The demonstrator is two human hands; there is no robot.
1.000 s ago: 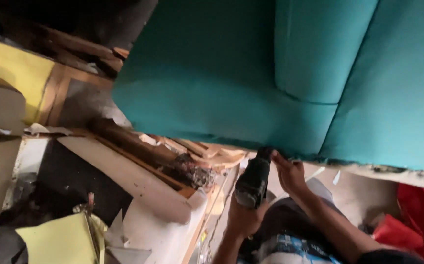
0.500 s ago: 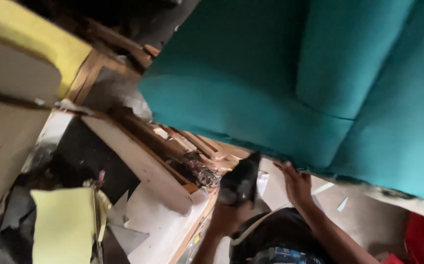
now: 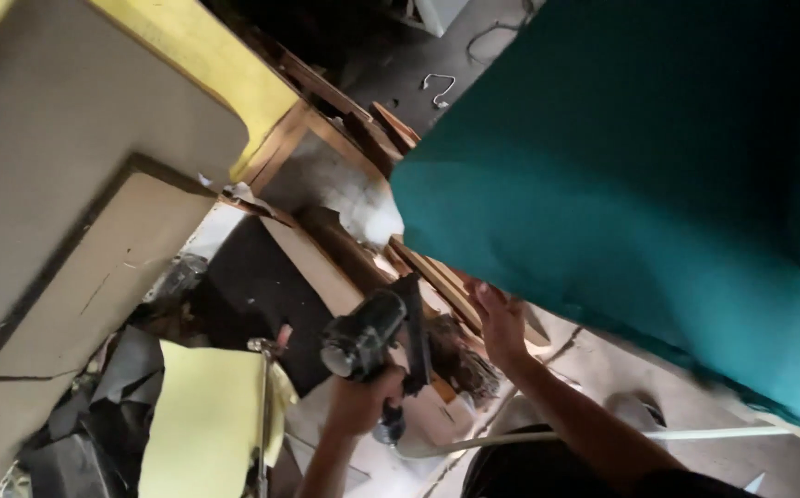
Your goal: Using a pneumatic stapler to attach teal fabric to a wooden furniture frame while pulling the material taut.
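**Stapling the teal cover along the frame's lower edge**

A cluttered upholstery workshop floor lies below, strewn with wooden slats, grey board panels, yellow foam sheets and scraps. A large piece of furniture covered in teal fabric fills the upper right of the view.

The left hand is clenched around the grip of a dark pneumatic staple gun, which is held low, just left of the fabric's bottom edge and not touching it. The right hand presses its fingers against the underside edge of the teal fabric, where cloth meets the wooden frame; whether it pinches the cloth or only pushes on it cannot be told.

To do this well, the cloth should probably be pulled taut and smooth with the right hand before the gun's nose is set flat and square on the frame. Fingers are best kept well to the side of the nose, and the trailing hose clear of the elbow.
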